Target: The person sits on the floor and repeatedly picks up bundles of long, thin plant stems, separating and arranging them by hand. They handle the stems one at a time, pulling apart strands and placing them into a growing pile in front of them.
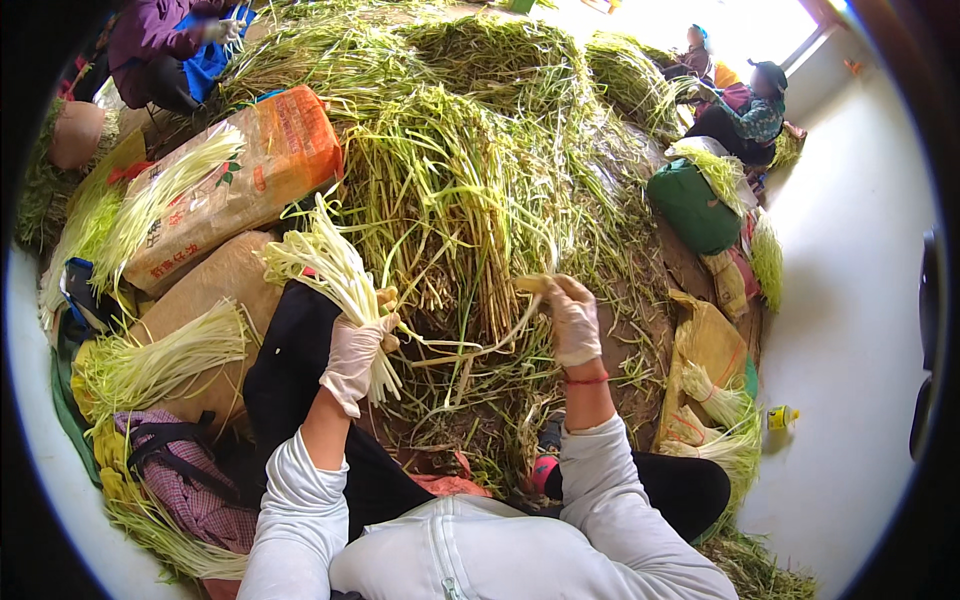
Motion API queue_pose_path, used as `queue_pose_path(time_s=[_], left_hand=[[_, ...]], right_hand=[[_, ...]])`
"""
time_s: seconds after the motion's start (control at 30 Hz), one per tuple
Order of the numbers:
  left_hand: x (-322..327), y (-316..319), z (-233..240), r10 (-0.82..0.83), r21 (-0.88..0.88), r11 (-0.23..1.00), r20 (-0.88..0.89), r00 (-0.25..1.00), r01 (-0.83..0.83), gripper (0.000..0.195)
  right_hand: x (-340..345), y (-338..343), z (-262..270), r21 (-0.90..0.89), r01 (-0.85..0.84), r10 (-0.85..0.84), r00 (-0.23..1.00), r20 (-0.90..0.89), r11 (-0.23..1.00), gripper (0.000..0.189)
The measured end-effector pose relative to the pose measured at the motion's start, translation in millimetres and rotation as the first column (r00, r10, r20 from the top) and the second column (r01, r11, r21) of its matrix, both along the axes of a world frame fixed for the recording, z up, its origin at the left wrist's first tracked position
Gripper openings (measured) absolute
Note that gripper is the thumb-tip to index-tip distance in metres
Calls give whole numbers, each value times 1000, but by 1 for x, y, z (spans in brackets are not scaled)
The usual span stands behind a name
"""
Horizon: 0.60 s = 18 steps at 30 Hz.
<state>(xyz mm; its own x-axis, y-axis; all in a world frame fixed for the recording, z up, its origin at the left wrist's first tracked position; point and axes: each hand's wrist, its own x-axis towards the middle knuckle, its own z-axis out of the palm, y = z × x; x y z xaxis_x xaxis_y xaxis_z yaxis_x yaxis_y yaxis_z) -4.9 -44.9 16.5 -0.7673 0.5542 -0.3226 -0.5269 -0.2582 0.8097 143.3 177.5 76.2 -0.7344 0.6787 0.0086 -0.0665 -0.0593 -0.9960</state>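
Observation:
My left hand (358, 352), in a thin whitish glove, is closed around a bundle of pale yellow-green stalks (330, 274). The bundle tilts up and left, with its white ends below my fist. My right hand (574, 321), gloved too and with a red cord at the wrist, pinches a thin pale leafy strip (525, 315). That strip trails down and left toward the bundle; whether the two are joined I cannot tell. Beyond both hands lies a large heap of leafy green stalks (450, 195), their brownish ends facing me.
On my left, trimmed stalks (172, 356) lie on a tan sack (217, 277), beside a printed orange-ended sack (255, 165). Tied bundles (709, 427) and a yellow-capped bottle (781, 417) are at right, with a green sack (694, 202) farther back. Other people (750, 120) sit around the heap.

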Motion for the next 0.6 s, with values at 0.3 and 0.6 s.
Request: queue_pose_path(time_s=[0.3,0.6], left_hand=[[-17,-30,14,-122,-331,944,-316,941,11,23],[-22,-28,20,-159,294,946,62,985,134,39]], right_hand=[[-54,-25,13,109,-167,176,981,-81,980,18],[-63,-30,58,307,-219,191,975,117,926,15]])
